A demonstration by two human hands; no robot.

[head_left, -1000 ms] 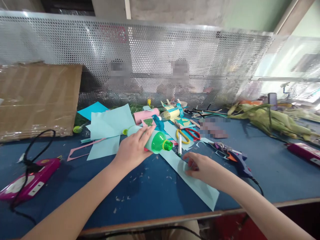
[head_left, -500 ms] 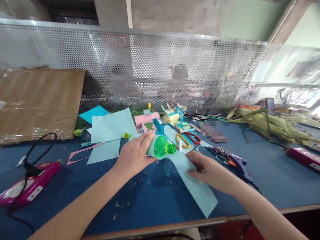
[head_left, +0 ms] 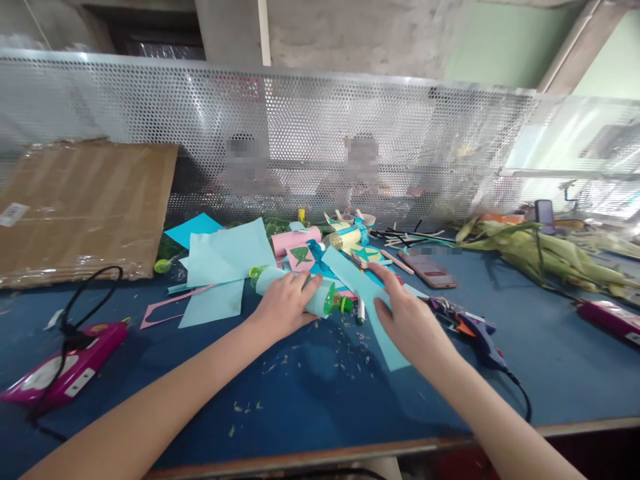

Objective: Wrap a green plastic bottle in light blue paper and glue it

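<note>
My left hand (head_left: 287, 297) is wrapped over a green plastic bottle (head_left: 327, 300) covered in light blue paper. The bottle lies on its side, its uncapped-looking neck pointing right. My right hand (head_left: 400, 307) rests over a long light blue paper strip (head_left: 355, 277), thumb and index finger spread apart; its other fingers are hidden. Just beyond those fingertips are the scissors (head_left: 357, 259), their handles covered by the strip and hand. Between the bottle neck and the strip lies a white marker (head_left: 361, 312) with a green end.
Light blue paper sheets (head_left: 227, 253) and a pink paper frame (head_left: 167, 308) lie left. A glue gun (head_left: 477, 333), phone (head_left: 430, 270) and corn husks (head_left: 530, 250) are right. Cardboard (head_left: 90, 207) stands at back left, near a magenta power strip (head_left: 70, 363). Perforated metal sheeting (head_left: 310, 100) runs behind.
The bottle in my left hand has been lowered and its neck turned away from me. The paper strip has shifted toward the back, over the scissors' handles, and my right hand has moved forward.
</note>
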